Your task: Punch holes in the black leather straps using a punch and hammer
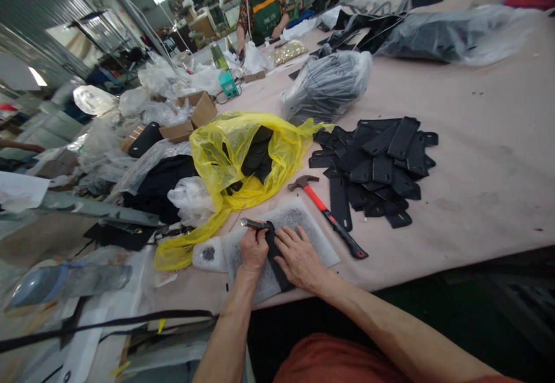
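Note:
My left hand [254,250] is closed around a metal punch [254,223], whose shiny end points left. The punch's other end meets the top of a black strip [277,264] lying on a pale, speckled cutting board [318,235]. Spread over the strip's right side, my right hand [301,257] presses it down with fingers extended. Just right of the board lies a claw hammer [327,215] with a red and black handle, touched by neither hand. Beyond the hammer is a heap of similar black pieces [377,166], some with slots at their ends.
A yellow plastic bag [208,157] with black pieces inside stands open behind the board. Clear-wrapped bundles [327,85] lie farther back. Plastic bags and a cardboard box [203,111] crowd the left. A co-worker [264,13] is across the table. The table's front edge runs close by my arms.

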Demonstrator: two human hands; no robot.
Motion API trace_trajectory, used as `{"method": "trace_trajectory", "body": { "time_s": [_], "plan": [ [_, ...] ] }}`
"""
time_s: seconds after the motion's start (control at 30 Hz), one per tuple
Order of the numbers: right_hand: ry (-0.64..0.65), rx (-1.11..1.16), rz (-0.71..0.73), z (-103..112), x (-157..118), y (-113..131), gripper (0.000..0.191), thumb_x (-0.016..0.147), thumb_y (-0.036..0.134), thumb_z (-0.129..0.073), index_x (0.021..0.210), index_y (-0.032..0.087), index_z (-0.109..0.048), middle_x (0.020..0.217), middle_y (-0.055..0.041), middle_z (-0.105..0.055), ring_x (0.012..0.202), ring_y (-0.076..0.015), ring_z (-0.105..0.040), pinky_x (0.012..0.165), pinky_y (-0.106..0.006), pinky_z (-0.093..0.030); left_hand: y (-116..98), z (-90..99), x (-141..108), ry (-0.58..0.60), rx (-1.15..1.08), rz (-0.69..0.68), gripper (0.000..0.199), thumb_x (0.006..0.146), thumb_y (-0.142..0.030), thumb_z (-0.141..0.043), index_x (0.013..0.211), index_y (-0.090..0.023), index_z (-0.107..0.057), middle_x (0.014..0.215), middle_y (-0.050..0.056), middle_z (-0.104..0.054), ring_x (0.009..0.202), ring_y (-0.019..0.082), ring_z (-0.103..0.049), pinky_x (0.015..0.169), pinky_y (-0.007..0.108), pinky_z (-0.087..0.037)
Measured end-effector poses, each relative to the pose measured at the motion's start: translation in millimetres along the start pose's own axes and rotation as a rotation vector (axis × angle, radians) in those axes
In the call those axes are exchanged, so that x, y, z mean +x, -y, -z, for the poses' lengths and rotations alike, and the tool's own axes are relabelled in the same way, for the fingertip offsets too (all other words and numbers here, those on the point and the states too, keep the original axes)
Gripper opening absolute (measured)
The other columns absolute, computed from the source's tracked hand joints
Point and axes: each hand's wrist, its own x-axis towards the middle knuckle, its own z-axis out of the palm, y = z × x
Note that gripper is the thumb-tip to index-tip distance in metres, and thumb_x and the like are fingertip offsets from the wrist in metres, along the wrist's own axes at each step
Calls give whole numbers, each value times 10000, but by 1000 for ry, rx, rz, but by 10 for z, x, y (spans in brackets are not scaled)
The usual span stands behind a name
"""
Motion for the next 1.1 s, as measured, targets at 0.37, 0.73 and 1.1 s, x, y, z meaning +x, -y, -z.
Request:
{"method": "trace_trajectory", "body": {
  "time_s": [0.37,0.73,1.1],
  "plan": [
    [171,-320,-591,596,99,-934,190,866,271,-543,989,128,-566,985,-144,-585,902,-250,-580,752,-330,-402,18,-46,-1,22,142,-32,151,854,-173,-486,910,-181,-626,827,82,-711,752,206,-683,693,284,-513],
    [151,809,-826,1043,237,-539,237,849,424,-493,764,207,-452,537,66,-415,383,-78,-351,387,-206,-295,19,-47,-29,35,115,-29,175,847,-149,-519,993,-189,-608,867,65,-715,810,200,-685,719,278,-515],
    [-50,-180,33,2037,352,114,284,951,405,-394,744,219,-450,512,35,-461,401,-105,-379,454,-260,-173,-3,-32,-25,36,110,-28,176,840,-154,-518,987,-190,-605,846,74,-711,792,222,-685,696,304,-517]
  ]
}}
